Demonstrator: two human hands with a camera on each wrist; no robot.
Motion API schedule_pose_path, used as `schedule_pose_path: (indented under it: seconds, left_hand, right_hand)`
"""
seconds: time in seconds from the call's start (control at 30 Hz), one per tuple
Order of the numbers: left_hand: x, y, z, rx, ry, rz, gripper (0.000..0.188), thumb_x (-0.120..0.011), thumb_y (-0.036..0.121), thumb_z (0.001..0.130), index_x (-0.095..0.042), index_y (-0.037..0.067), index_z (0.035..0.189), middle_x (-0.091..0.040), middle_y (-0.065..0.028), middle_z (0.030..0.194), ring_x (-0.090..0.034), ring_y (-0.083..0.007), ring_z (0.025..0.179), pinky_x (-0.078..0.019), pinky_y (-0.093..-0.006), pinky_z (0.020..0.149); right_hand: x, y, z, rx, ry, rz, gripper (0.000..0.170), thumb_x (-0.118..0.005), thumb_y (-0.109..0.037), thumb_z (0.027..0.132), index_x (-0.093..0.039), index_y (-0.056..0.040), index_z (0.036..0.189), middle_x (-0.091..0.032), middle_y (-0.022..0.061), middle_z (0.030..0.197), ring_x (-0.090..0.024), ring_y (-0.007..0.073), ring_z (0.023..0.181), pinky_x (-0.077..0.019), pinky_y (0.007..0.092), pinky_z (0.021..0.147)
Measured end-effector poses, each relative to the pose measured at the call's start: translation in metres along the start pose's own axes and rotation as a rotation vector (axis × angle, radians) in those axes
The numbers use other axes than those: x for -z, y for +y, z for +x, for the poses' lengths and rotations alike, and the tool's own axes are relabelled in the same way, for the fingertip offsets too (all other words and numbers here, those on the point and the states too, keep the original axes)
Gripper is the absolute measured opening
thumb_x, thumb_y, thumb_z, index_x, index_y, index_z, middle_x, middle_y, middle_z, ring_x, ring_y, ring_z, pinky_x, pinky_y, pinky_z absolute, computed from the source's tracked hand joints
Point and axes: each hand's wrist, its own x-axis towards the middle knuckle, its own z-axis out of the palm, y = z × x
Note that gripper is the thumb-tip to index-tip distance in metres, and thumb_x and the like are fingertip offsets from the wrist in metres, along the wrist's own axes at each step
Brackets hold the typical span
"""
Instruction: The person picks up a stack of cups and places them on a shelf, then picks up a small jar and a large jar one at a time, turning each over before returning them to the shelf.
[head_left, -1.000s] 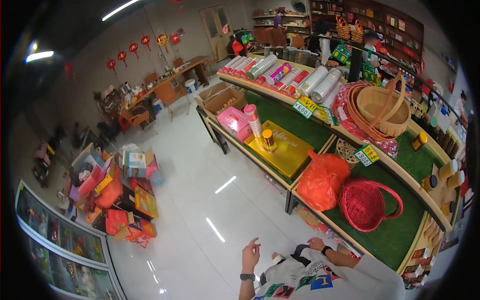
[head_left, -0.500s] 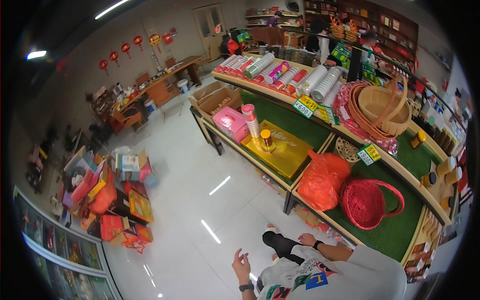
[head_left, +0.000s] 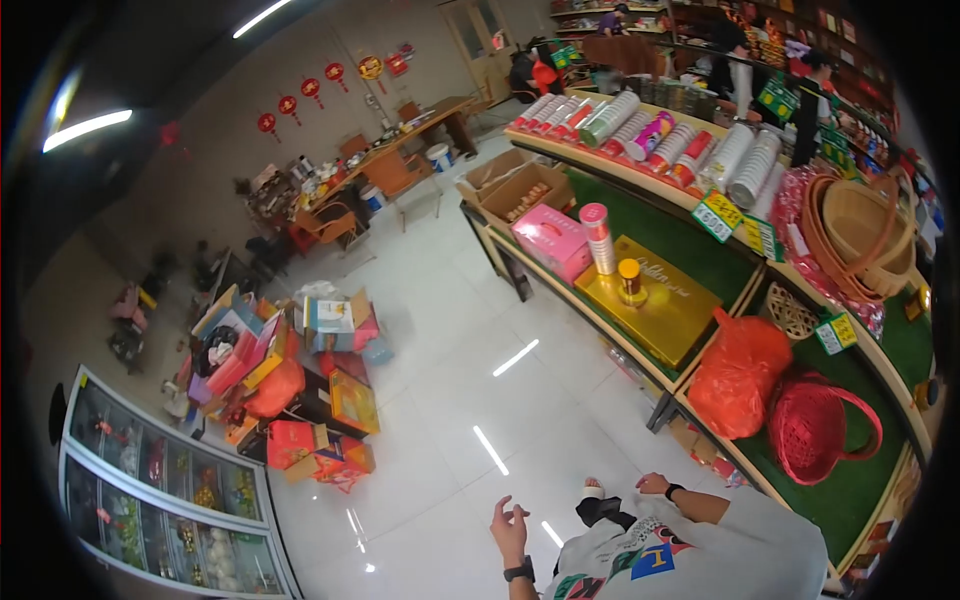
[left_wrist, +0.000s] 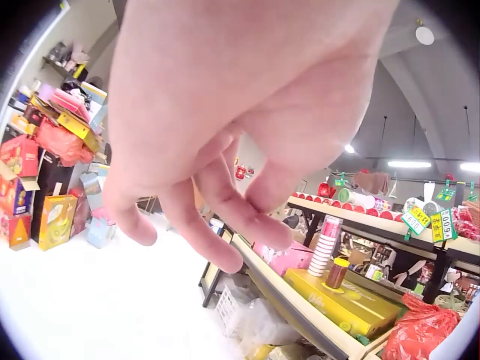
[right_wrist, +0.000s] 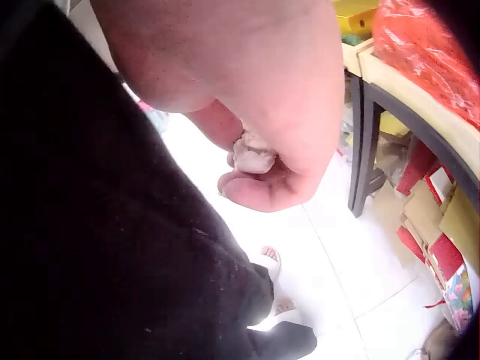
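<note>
My left hand (head_left: 511,530) hangs in the air over the floor, its fingers loosely bent with nothing between them. In the left wrist view, the left hand (left_wrist: 225,157) overlaps the far shelf behind it. By my body, the right hand (head_left: 655,485) curls around a small crumpled white wad (right_wrist: 253,157) that looks like tissue. Part of that wad is hidden by the fingers and thumb. Beside the right hand stands the display shelf, where a red plastic bag (head_left: 738,375) and a red woven basket (head_left: 815,430) sit on green matting.
Along the shelf are a gold box (head_left: 655,310), a pink box (head_left: 552,240), a stacked tube (head_left: 597,240) and a small yellow-lidded jar (head_left: 631,283). A pile of boxes (head_left: 290,380) and a glass-front cooler (head_left: 165,490) stand at left. Other people are at the back.
The view has turned left, so the shelf and boxes appear farther right. My feet have shifted on the floor. Both hands keep about the same pose.
</note>
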Motion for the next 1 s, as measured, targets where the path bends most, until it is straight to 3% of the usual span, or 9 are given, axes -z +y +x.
schedule_pose_path:
  seconds: [0.1, 0.23, 0.37, 0.47, 0.57, 0.67, 0.7, 0.9, 1.0]
  left_hand:
    - [0.01, -0.003, 0.022, -0.104, 0.104, -0.039, 0.034, -0.067, 0.019, 0.093, -0.062, 0.007, 0.125, -0.076, -0.0122, 0.079, -0.072, -0.0209, 0.075, -0.0542, -0.0324, 0.073]
    - [0.034, 0.013, 0.041, 0.295, -0.097, 0.007, 0.048, -0.071, 0.013, 0.088, -0.055, 0.002, 0.132, -0.076, -0.0143, 0.093, -0.073, -0.0255, 0.084, -0.0558, -0.0355, 0.078]
    - [0.013, -0.04, 0.045, -0.116, 0.156, 0.117, 0.068, -0.08, 0.015, 0.078, -0.051, 0.003, 0.138, -0.064, -0.0224, 0.128, -0.066, -0.0315, 0.112, -0.0544, -0.0393, 0.088]
    - [0.015, -0.025, 0.058, 0.366, -0.1, -0.103, 0.076, -0.084, 0.014, 0.073, -0.05, 0.007, 0.141, -0.054, -0.0235, 0.141, -0.057, -0.0379, 0.126, -0.0508, -0.0435, 0.099]
    - [-0.003, -0.037, 0.073, 0.083, -0.032, -0.016, 0.047, -0.072, 0.016, 0.089, -0.059, 0.008, 0.134, -0.075, -0.015, 0.09, -0.069, -0.022, 0.079, -0.0547, -0.0367, 0.071]
    - [-0.012, -0.032, 0.103, -0.059, -0.143, 0.14, 0.088, -0.081, 0.006, 0.075, -0.038, 0.01, 0.152, -0.036, -0.0263, 0.156, -0.023, -0.0424, 0.15, -0.0299, -0.0457, 0.12]
    - [0.0, 0.013, 0.117, -0.166, -0.133, 0.304, 0.077, -0.084, 0.017, 0.075, -0.049, 0.011, 0.143, -0.052, -0.0261, 0.143, -0.047, -0.0407, 0.137, -0.0457, -0.0457, 0.108]
    - [-0.017, 0.065, 0.185, -0.342, -0.664, 0.121, 0.083, -0.079, 0.017, 0.081, -0.037, 0.015, 0.152, -0.037, -0.0303, 0.154, -0.037, -0.0513, 0.14, -0.0398, -0.0464, 0.113]
    - [-0.045, 0.087, 0.182, -0.486, -0.482, 0.148, 0.081, -0.074, 0.019, 0.087, -0.032, 0.013, 0.156, -0.045, -0.022, 0.151, -0.035, -0.0462, 0.144, -0.0369, -0.0509, 0.114]
  right_hand:
    - [0.007, -0.012, 0.015, 0.026, -0.033, -0.029, 0.032, -0.063, -0.028, 0.077, -0.079, -0.02, 0.103, -0.075, 0.01, 0.106, -0.07, 0.028, 0.102, -0.0543, 0.039, 0.095]
    - [0.008, -0.032, 0.036, 0.023, -0.063, -0.077, 0.029, -0.058, -0.025, 0.079, -0.08, -0.0219, 0.098, -0.076, 0.0078, 0.104, -0.071, 0.0263, 0.101, -0.0542, 0.038, 0.094]
    - [-0.004, -0.034, 0.062, 0.039, -0.142, -0.091, 0.029, -0.06, -0.028, 0.08, -0.08, -0.0224, 0.1, -0.076, 0.009, 0.105, -0.07, 0.0269, 0.102, -0.0538, 0.0389, 0.095]
    - [-0.031, -0.015, 0.099, 0.203, -0.137, -0.118, 0.03, -0.06, -0.033, 0.082, -0.079, -0.022, 0.102, -0.075, 0.0103, 0.105, -0.07, 0.0277, 0.103, -0.0535, 0.0407, 0.095]
    - [-0.028, -0.055, 0.104, 0.107, -0.08, -0.096, 0.034, -0.059, -0.033, 0.084, -0.076, -0.0163, 0.108, -0.074, 0.0148, 0.109, -0.069, 0.031, 0.104, -0.0533, 0.0422, 0.095]
    - [-0.03, -0.089, 0.099, 0.114, -0.023, -0.033, 0.039, -0.059, -0.029, 0.087, -0.07, -0.0104, 0.12, -0.069, 0.0201, 0.118, -0.066, 0.0355, 0.112, -0.0514, 0.0436, 0.099]
    - [-0.011, -0.113, 0.09, 0.122, -0.043, 0.081, 0.04, -0.058, -0.027, 0.088, -0.069, -0.0091, 0.121, -0.068, 0.022, 0.12, -0.064, 0.0365, 0.113, -0.051, 0.0442, 0.099]
    - [0.053, -0.219, 0.08, 0.032, -0.131, 0.981, 0.056, -0.056, -0.006, 0.096, -0.036, -0.0035, 0.148, -0.067, 0.0188, 0.109, -0.07, 0.0223, 0.094, -0.0602, 0.0362, 0.077]
    - [0.103, -0.274, 0.072, 0.26, -0.156, 0.971, 0.062, -0.063, -0.011, 0.097, -0.031, -0.0038, 0.151, -0.065, 0.0152, 0.115, -0.067, 0.0201, 0.099, -0.0604, 0.0371, 0.079]
